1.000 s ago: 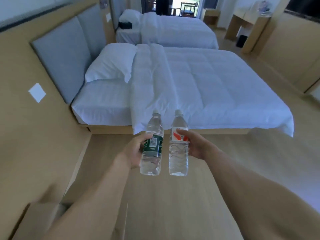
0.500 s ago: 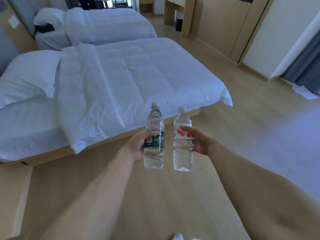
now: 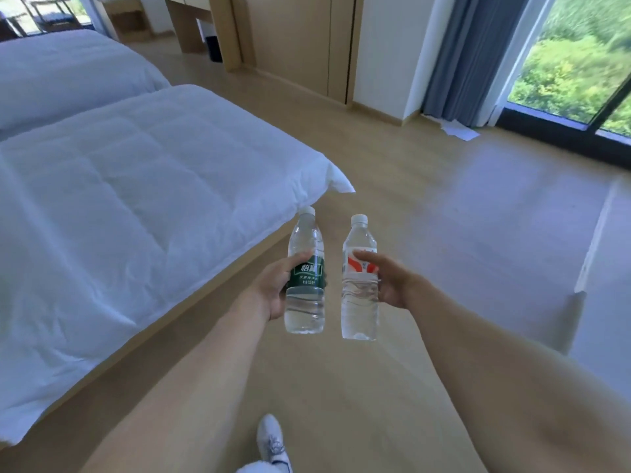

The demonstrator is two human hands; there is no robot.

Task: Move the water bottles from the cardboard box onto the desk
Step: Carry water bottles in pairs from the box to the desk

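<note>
Both hands are curled round upright, capped bottles of clear water: left hand grips the green-labelled bottle, right hand the red-labelled bottle.

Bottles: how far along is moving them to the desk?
Done: both are out of the box, which is out of view. In hand: the left hand holds the green bottle, the right hand the red bottle, above bare floor. Left: setting them on a desk.

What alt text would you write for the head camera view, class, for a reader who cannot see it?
Two hands each hold an upright water bottle above a wooden floor: the left hand a green-labelled bottle, the right hand a red-and-white-labelled bottle. A white bed lies left; a window at far right.
</note>
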